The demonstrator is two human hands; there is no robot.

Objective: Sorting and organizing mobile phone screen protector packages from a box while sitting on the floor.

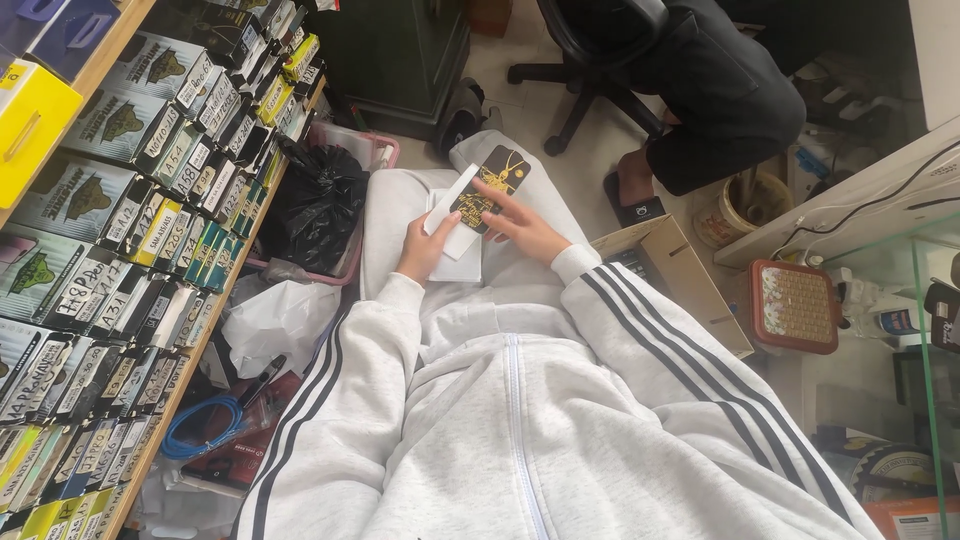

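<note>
Shelves of boxes (130, 210) left, bin w/ bag (318, 205) beside, cardboard box (680, 280) right, prob. chair (590, 50) ahead

Slim black box (487, 188) with gold print, tilted over lap, white sleeve (450, 200) beside

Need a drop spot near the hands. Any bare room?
Bare lap beside the left hand and below the right hand, which share a black card. Bare floor strip toward the office chair. Crowded: bin with black bag, shelf boxes, cardboard box.
</note>
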